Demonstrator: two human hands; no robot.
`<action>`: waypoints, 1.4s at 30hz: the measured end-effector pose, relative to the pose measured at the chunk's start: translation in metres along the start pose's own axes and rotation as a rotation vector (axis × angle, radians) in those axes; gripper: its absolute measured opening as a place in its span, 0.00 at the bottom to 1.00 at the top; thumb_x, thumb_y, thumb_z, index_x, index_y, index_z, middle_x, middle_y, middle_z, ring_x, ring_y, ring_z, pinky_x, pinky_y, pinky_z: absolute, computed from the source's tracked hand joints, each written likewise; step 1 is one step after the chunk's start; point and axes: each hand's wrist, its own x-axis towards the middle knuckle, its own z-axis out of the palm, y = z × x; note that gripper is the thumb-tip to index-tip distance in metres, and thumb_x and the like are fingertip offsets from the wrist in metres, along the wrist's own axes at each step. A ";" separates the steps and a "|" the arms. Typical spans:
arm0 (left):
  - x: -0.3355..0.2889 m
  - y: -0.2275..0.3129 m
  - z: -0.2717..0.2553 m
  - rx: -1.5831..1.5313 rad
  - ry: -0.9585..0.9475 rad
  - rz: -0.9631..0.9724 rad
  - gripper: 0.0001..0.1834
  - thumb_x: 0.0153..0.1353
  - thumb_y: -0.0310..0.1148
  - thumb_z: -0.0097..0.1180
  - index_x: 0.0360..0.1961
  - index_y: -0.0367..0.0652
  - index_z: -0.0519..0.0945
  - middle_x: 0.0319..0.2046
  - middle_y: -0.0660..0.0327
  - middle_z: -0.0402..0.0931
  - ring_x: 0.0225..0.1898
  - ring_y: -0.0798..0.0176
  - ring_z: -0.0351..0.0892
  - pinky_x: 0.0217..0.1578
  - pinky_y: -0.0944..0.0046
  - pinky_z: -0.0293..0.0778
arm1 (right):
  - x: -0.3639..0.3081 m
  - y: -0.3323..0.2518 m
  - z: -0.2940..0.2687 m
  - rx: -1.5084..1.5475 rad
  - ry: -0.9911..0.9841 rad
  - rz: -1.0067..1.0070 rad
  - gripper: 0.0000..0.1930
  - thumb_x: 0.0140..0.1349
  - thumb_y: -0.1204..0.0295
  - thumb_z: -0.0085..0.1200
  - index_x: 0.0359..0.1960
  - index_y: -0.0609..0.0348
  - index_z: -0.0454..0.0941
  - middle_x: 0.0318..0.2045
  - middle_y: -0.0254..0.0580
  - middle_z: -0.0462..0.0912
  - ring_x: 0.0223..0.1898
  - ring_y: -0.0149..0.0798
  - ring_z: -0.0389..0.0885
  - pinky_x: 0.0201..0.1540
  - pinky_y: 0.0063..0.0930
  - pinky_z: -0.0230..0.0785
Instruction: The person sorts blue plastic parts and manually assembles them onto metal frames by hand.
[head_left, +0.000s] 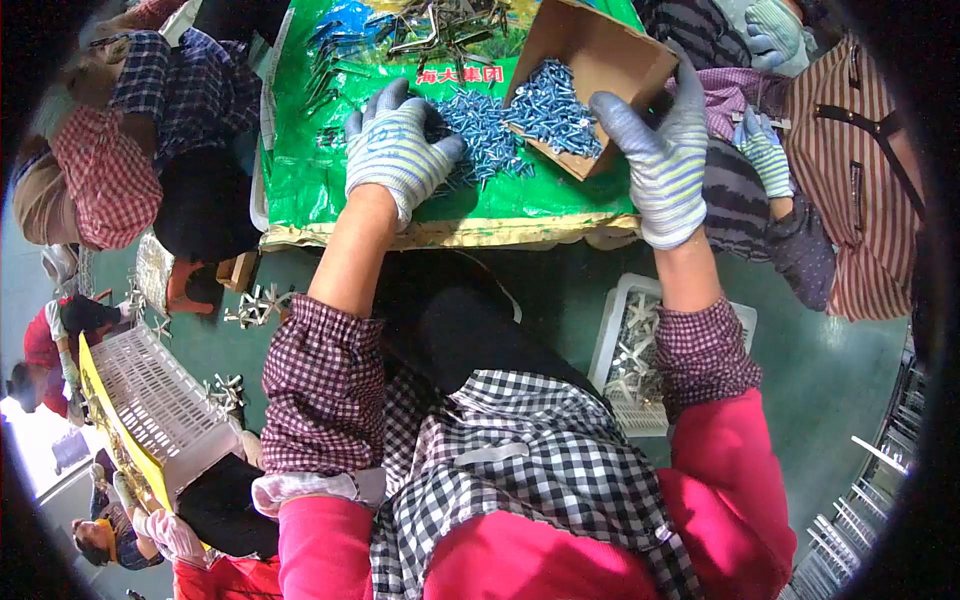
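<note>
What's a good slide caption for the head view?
Gloved right hand holding a cardboard box of blue screws, left hand at the loose pile on a green sheet.

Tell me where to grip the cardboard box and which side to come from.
Come from the right, probably with the right hand, and pinch the wall of the cardboard box on its far-right part. That part shows bare, thin cardboard rising above the blue screws, which are heaped in the near-left part and would crowd the fingers.
</note>
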 end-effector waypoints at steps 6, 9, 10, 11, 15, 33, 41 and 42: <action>-0.003 -0.003 -0.009 0.090 -0.114 -0.027 0.21 0.44 0.45 0.58 0.41 0.48 0.79 0.56 0.53 0.63 0.61 0.54 0.57 0.61 0.45 0.46 | 0.008 -0.004 0.006 -0.266 -0.063 -0.112 0.31 0.49 0.78 0.61 0.54 0.64 0.59 0.46 0.45 0.72 0.45 0.35 0.73 0.48 0.28 0.69; -0.001 0.004 0.005 0.237 0.011 0.005 0.20 0.46 0.45 0.57 0.40 0.48 0.79 0.54 0.54 0.65 0.59 0.55 0.60 0.60 0.43 0.47 | 0.013 -0.003 0.010 -0.273 -0.088 -0.139 0.34 0.48 0.78 0.62 0.56 0.64 0.57 0.47 0.45 0.71 0.47 0.36 0.72 0.50 0.28 0.69; 0.002 0.005 0.008 0.247 0.065 0.021 0.19 0.47 0.45 0.55 0.39 0.48 0.79 0.53 0.55 0.66 0.57 0.55 0.61 0.58 0.42 0.48 | 0.014 0.000 0.010 -0.337 -0.086 -0.153 0.36 0.48 0.79 0.62 0.57 0.64 0.54 0.48 0.45 0.70 0.49 0.35 0.71 0.51 0.28 0.69; 0.004 0.004 0.011 0.252 0.074 0.036 0.19 0.48 0.45 0.55 0.38 0.46 0.79 0.52 0.54 0.67 0.58 0.54 0.61 0.58 0.42 0.48 | 0.018 0.003 0.013 -0.313 -0.064 -0.158 0.36 0.49 0.79 0.62 0.57 0.64 0.53 0.49 0.46 0.69 0.49 0.35 0.71 0.51 0.28 0.69; 0.002 -0.008 0.009 -0.014 0.244 0.045 0.14 0.50 0.41 0.55 0.35 0.46 0.78 0.49 0.54 0.70 0.54 0.54 0.67 0.59 0.43 0.50 | 0.023 0.012 0.018 -0.350 -0.046 -0.166 0.44 0.42 0.62 0.69 0.57 0.68 0.55 0.49 0.52 0.69 0.50 0.42 0.68 0.55 0.33 0.62; -0.004 0.001 0.042 -0.909 0.371 -0.278 0.13 0.61 0.38 0.46 0.42 0.43 0.71 0.38 0.48 0.74 0.39 0.45 0.71 0.43 0.55 0.67 | 0.019 -0.005 0.059 -0.509 -0.305 -0.258 0.47 0.43 0.65 0.69 0.60 0.69 0.51 0.54 0.53 0.65 0.55 0.42 0.65 0.58 0.31 0.58; 0.004 0.003 0.050 -1.413 0.587 -0.216 0.09 0.64 0.33 0.45 0.40 0.38 0.69 0.36 0.60 0.72 0.35 0.70 0.64 0.40 0.69 0.65 | 0.037 0.024 0.050 -0.426 -0.149 -0.274 0.45 0.42 0.63 0.69 0.59 0.65 0.53 0.50 0.52 0.69 0.52 0.43 0.69 0.54 0.32 0.64; 0.005 0.004 0.051 -1.418 0.607 -0.210 0.10 0.64 0.34 0.44 0.40 0.38 0.68 0.34 0.62 0.70 0.34 0.72 0.62 0.38 0.70 0.64 | 0.037 0.018 0.052 -0.116 -0.174 -0.118 0.41 0.43 0.66 0.69 0.56 0.65 0.57 0.48 0.47 0.70 0.50 0.40 0.69 0.53 0.31 0.65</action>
